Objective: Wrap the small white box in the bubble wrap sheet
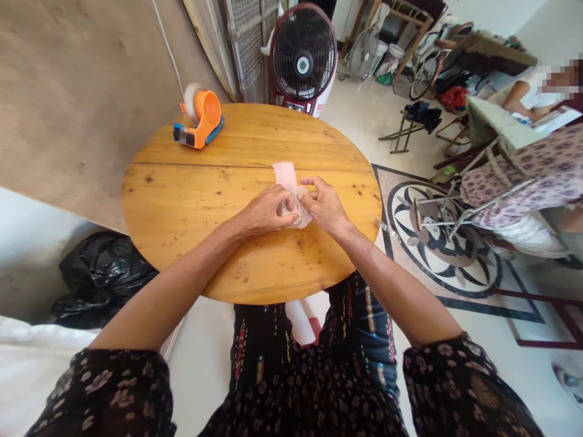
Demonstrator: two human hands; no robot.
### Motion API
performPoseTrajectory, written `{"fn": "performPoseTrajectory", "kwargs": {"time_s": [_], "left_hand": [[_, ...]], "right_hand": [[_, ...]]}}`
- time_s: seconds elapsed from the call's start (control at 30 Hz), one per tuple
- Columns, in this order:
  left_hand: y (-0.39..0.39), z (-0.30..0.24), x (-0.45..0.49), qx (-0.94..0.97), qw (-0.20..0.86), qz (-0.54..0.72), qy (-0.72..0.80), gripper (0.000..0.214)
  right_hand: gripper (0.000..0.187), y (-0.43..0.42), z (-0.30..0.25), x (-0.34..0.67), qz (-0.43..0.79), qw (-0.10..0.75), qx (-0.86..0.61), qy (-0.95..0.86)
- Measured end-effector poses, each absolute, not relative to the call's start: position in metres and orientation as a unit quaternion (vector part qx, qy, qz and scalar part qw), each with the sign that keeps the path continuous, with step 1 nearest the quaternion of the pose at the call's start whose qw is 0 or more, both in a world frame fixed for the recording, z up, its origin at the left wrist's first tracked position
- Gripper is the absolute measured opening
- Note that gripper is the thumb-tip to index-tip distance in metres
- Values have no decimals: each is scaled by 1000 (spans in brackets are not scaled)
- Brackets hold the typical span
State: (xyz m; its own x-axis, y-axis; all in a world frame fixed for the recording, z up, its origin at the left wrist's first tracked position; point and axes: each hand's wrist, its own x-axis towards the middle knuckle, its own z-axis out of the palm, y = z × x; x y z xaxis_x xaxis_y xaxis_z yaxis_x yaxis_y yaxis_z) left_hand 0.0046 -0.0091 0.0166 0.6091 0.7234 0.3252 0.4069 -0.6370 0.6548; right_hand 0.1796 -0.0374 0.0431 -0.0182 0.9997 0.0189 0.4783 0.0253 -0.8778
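A pale pink strip, thin like tissue or cloth, lies on the round wooden table, running from its middle toward me. My left hand curls its fingers around a small whitish bundle at the strip's near end. What the bundle contains is hidden by the fingers. From the other side, my right hand appears to pinch the strip's crumpled near part at its right edge, one finger stretched out above. Both hands are close together, low over the tabletop.
An orange and blue tape dispenser with a tape roll stands at the table's back left. Behind the table is a dark red fan. A black plastic bag sits at left. Another person sits at a table on the right.
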Motion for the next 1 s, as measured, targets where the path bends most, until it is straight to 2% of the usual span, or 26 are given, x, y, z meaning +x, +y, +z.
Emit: {"fn": "performPoseTrajectory", "kwargs": {"time_s": [0.27, 0.47, 0.7, 1.0], "left_hand": [[-8, 20, 2, 858, 297, 284, 307, 14], [-1, 21, -8, 844, 396, 261, 252, 26], [6, 13, -13, 863, 317, 287, 269, 23], [3, 17, -15, 872, 292, 285, 270, 20]], "right_hand": [[52, -36, 52, 174, 373, 287, -595, -651], [57, -39, 55, 176, 340, 254, -590, -687], [60, -48, 57, 181, 290, 218, -563, -743], [76, -60, 51, 178, 191, 173, -532, -807]]}}
